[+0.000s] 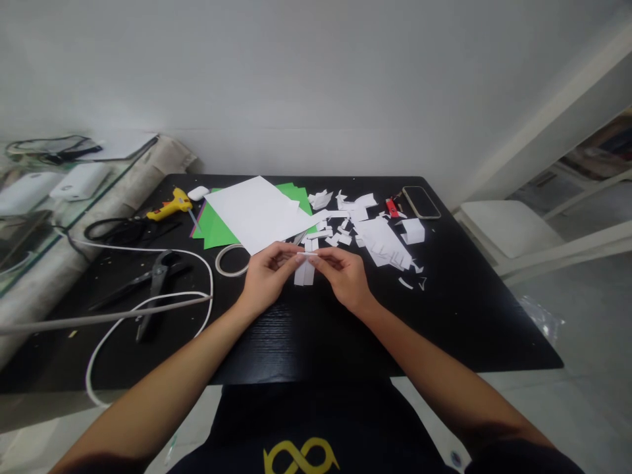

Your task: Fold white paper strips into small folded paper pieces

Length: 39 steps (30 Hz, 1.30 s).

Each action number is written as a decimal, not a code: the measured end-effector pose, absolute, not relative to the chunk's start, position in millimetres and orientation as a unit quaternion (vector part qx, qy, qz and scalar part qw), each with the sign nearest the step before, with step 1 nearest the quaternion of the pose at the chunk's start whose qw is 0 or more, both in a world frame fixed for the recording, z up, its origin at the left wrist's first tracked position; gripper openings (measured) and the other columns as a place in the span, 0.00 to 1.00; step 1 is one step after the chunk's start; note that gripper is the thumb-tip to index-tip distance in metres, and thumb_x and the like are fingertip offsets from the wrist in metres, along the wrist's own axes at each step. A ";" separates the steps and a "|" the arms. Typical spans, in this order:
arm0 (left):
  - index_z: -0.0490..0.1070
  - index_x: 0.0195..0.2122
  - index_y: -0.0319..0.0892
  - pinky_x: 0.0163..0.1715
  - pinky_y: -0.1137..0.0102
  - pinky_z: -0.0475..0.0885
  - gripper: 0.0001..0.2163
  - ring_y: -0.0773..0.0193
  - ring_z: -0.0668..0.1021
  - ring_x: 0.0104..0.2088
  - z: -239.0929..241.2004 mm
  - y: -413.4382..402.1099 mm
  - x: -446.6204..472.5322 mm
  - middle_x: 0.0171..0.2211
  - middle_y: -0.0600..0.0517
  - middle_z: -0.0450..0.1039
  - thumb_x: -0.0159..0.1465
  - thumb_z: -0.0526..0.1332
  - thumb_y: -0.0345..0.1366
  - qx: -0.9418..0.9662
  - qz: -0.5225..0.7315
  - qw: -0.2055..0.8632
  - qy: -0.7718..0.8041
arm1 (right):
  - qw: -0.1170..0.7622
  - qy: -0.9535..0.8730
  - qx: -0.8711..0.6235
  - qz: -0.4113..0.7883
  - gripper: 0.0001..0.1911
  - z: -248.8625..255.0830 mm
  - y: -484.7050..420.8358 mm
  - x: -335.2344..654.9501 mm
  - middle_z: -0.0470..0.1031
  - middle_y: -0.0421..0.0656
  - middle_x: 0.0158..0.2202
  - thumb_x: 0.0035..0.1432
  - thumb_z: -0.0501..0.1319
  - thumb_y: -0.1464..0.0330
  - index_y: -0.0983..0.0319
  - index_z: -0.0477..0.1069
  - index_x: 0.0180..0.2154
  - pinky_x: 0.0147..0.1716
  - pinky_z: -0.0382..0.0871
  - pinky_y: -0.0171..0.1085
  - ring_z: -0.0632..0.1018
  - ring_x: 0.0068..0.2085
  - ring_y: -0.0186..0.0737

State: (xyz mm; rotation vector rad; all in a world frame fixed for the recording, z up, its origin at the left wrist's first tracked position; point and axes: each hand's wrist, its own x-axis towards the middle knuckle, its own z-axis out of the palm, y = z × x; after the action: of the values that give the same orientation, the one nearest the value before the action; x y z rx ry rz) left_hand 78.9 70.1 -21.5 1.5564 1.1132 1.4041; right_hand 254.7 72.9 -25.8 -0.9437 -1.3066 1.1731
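Near the middle of the black table, a small folded piece of white paper (305, 274) is pinched between my two hands. My left hand (269, 271) grips its left side with thumb and fingers closed. On the other side, my right hand (344, 271) pinches it the same way. The fingertips of both hands almost meet at the paper's upper edge. Just beyond them lie cut paper scraps (340, 238) and a large white sheet (257, 217) on top of green sheets (216, 230).
A tape roll (218, 263), scissors (157, 286), white cable (212, 289) and yellow glue gun (170, 207) lie left. On the right are creased white paper (382, 240), a folded paper piece (413, 230), a red object (392, 208) and a phone (421, 202). A white chair (508, 227) stands beyond.
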 end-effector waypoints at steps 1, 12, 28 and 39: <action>0.81 0.38 0.42 0.31 0.71 0.76 0.06 0.65 0.80 0.30 -21.3 70.1 78.5 0.32 0.51 0.83 0.63 0.70 0.38 0.610 0.547 0.371 0.437 | 0.545 -0.551 -0.396 0.493 0.10 -25.8 72.8 254.6 0.85 0.43 0.35 0.54 0.74 0.59 0.58 0.83 0.36 0.41 0.81 0.41 0.85 0.37 0.43; 0.81 0.37 0.42 0.33 0.69 0.75 0.06 0.63 0.81 0.32 -21.9 71.3 77.7 0.33 0.49 0.84 0.65 0.68 0.38 0.620 0.543 0.345 0.449 | 0.549 -0.563 -0.404 0.468 0.10 -26.5 72.1 254.1 0.86 0.43 0.36 0.56 0.72 0.59 0.58 0.84 0.37 0.42 0.82 0.42 0.85 0.38 0.45; 0.79 0.37 0.41 0.33 0.71 0.73 0.08 0.64 0.78 0.31 -23.4 71.3 77.9 0.32 0.51 0.82 0.66 0.67 0.41 0.632 0.530 0.337 0.454 | 0.552 -0.585 -0.410 0.430 0.08 -27.7 69.2 254.3 0.86 0.43 0.38 0.59 0.71 0.62 0.58 0.83 0.38 0.43 0.81 0.41 0.85 0.40 0.44; 0.79 0.38 0.41 0.32 0.70 0.75 0.08 0.64 0.79 0.31 -25.1 68.4 80.1 0.33 0.50 0.82 0.66 0.67 0.41 0.638 0.534 0.324 0.450 | 0.537 -0.574 -0.412 0.460 0.10 -23.3 67.0 253.7 0.85 0.43 0.37 0.57 0.71 0.59 0.58 0.82 0.37 0.43 0.81 0.42 0.85 0.39 0.44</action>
State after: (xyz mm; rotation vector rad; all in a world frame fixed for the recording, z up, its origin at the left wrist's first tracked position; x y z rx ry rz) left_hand 80.1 68.4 -25.1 1.6738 1.1812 1.4016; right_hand 253.7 67.0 -23.3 -0.9811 -1.3673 1.0955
